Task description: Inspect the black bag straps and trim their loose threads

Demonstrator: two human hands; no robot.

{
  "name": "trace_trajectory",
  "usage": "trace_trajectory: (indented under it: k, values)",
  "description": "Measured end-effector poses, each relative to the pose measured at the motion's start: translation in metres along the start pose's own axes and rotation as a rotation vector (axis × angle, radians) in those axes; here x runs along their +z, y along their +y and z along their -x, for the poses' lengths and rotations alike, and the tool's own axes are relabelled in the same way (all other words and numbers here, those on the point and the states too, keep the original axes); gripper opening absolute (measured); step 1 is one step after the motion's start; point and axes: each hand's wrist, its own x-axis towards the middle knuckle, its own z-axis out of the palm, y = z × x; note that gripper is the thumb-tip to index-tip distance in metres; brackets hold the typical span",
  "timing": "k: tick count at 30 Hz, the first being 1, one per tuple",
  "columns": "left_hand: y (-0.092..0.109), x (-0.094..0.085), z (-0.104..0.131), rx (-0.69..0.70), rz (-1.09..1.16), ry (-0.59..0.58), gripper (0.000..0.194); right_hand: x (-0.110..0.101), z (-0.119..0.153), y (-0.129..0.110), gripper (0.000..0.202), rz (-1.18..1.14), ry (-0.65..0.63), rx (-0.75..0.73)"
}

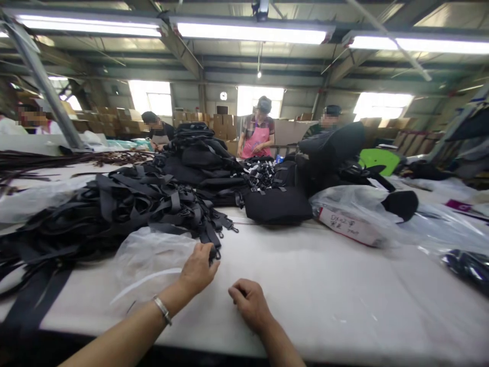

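Straps (132,204) piled close, handy I guess; left hand (197,267) pinches a black bit (211,255), right hand (251,305) curls its fingers, can't tell if empty.

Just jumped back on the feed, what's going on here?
The person's left hand is at the near edge of a heap of black webbing straps with metal clips. A dark piece shows at its fingertips; whether it is gripped is unclear. The right hand is loosely curled over the white tabletop, with nothing visible in it. A crumpled translucent plastic bag lies beside the left hand. Across the table stands a co-worker in a pink apron.
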Motion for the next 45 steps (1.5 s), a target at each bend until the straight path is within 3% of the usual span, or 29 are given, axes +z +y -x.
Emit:
trace_trajectory:
  k: [3,9,15,19,21,24,27,29,31,33,37,42,45]
  values:
    - [-0.002,0.013,-0.009,-0.061,-0.021,-0.024,0.046,0.002,0.0,0.001,0.025,-0.006,0.013,0.02]
    - [-0.013,0.019,-0.006,-0.038,0.014,-0.07,0.029,0.004,0.002,-0.001,0.027,0.001,0.01,0.041]
    - [-0.012,-0.005,0.033,0.132,0.116,-0.039,0.04,0.009,0.002,0.002,0.032,0.031,-0.006,0.04]
    - [-0.018,-0.025,0.075,0.362,0.25,-0.13,0.033,0.012,0.004,0.006,0.034,0.061,-0.008,0.034]
    - [-0.031,-0.036,0.09,0.393,0.263,-0.133,0.029,0.013,0.005,0.006,0.034,0.077,-0.008,0.03]
    - [-0.067,-0.05,0.099,0.261,0.178,0.017,0.029,0.013,0.006,0.007,0.033,0.101,-0.018,0.027]
    - [-0.108,-0.059,0.094,0.035,-0.032,0.137,0.029,0.015,0.006,0.008,0.034,0.125,-0.029,0.026]
    - [-0.128,-0.062,0.089,-0.067,-0.159,0.117,0.028,0.016,0.006,0.008,0.035,0.153,-0.026,0.009]
    - [-0.137,-0.062,0.086,-0.079,-0.2,0.069,0.021,0.018,0.006,0.008,0.035,0.187,-0.014,-0.012]
    - [-0.138,-0.063,0.085,-0.036,-0.192,0.036,0.019,0.021,0.006,0.01,0.036,0.215,0.001,-0.025]
    - [-0.129,-0.071,0.077,0.036,-0.199,0.02,0.033,0.026,0.005,0.02,0.039,0.248,0.019,-0.048]
    - [-0.118,-0.087,0.044,0.166,-0.199,0.11,0.035,0.031,0.001,0.034,0.046,0.294,0.076,-0.103]
    - [-0.118,-0.083,0.026,0.213,-0.174,0.097,0.036,0.033,-0.001,0.04,0.051,0.285,0.096,-0.103]
